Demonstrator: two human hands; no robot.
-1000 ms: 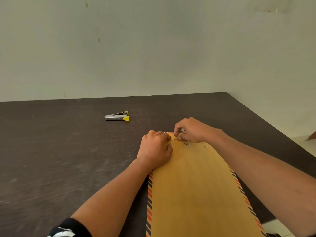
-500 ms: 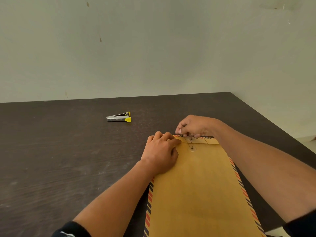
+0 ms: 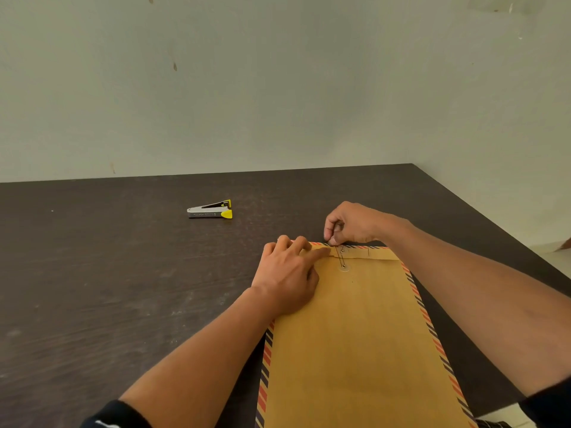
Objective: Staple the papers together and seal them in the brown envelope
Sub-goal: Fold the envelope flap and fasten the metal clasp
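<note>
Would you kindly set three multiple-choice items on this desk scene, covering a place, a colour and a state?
1. Where does the stapler lie?
A. on the envelope
B. on the table, left of and beyond the hands
C. in the right hand

2. The stapler's tip is:
A. yellow
B. green
C. white

3. The envelope's flap is:
A. torn off
B. standing open
C. folded down

Answers:
1 B, it sits apart on the dark table.
2 A, the yellow end shows.
3 C, the left hand presses the brown envelope while the right hand pinches the string.
</note>
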